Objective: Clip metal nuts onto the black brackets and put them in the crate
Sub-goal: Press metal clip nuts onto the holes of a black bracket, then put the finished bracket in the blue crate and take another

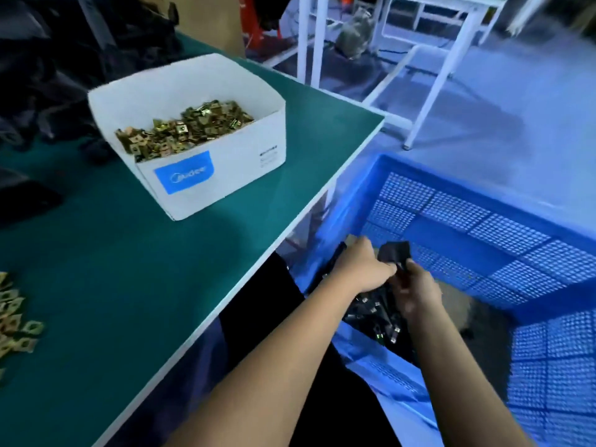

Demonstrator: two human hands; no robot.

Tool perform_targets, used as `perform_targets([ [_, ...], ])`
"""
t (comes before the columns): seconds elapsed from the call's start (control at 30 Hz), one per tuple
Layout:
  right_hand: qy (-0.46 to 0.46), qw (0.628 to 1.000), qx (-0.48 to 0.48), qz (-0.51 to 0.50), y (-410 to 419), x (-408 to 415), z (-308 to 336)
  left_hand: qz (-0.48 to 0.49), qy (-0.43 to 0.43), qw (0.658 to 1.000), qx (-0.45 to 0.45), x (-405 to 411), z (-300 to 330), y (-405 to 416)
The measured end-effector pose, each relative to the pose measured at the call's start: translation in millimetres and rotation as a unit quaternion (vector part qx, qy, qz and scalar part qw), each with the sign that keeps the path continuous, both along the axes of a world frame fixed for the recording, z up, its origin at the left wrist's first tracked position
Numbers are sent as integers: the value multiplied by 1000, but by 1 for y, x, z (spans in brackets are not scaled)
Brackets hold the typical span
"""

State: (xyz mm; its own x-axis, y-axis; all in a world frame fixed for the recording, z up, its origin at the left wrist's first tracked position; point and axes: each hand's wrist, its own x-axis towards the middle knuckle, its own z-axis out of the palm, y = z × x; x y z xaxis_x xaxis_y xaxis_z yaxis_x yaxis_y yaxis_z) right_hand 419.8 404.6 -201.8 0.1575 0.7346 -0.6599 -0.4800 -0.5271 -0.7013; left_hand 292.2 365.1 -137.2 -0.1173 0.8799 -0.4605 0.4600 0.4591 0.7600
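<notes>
Several clipped brackets (374, 312) lie in the crate (483, 201) beneath the fingers; both the left hand (362, 269) and right hand (419, 290) grip a bracket (395, 251); many nuts (183, 127) remain.

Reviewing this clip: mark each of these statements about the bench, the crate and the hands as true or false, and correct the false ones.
1. The white box on the green table holds brass-coloured metal nuts. True.
2. Both hands are over the table. False: the left hand and right hand are over the blue crate, beside the table.
3. The right hand holds a black bracket. True.
4. The crate is empty. False: a pile of black brackets lies in it below the hands.
5. Loose nuts lie on the table at the left edge of the view. True.
6. The crate stands on the table. False: it sits lower, off the table's edge.
</notes>
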Motion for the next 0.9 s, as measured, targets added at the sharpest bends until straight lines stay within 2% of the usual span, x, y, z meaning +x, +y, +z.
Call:
perform_targets([
  [0.1,65,993,-91,-46,-6,20,-50,-19,21,998,-54,8,-48,-6],
  [0.2,37,986,-157,-42,-14,28,-72,-49,85,992,-74,3,-75,-10],
  [0.3,0,975,-220,-15,-22,26,-77,-84,128,987,-58,0,-80,-10],
  [0.4,-42,977,-208,5,-22,12,-63,-92,135,986,-25,1,-69,-4],
  [0.5,-88,988,-126,20,-12,-10,-30,-59,131,989,41,3,-42,2],
  [0.57,-139,989,-44,22,-2,-24,1,-23,87,991,102,3,-14,4],
  [0.63,-213,975,53,33,6,-37,39,5,49,981,186,-2,23,4],
  [0.7,-264,950,165,39,11,-53,82,33,32,951,306,-15,66,-1],
  [0.8,-290,896,335,28,1,-87,148,96,5,879,466,-48,125,-23],
  [0.9,-218,854,463,89,-35,-144,201,176,-3,808,562,-101,164,-62],
])
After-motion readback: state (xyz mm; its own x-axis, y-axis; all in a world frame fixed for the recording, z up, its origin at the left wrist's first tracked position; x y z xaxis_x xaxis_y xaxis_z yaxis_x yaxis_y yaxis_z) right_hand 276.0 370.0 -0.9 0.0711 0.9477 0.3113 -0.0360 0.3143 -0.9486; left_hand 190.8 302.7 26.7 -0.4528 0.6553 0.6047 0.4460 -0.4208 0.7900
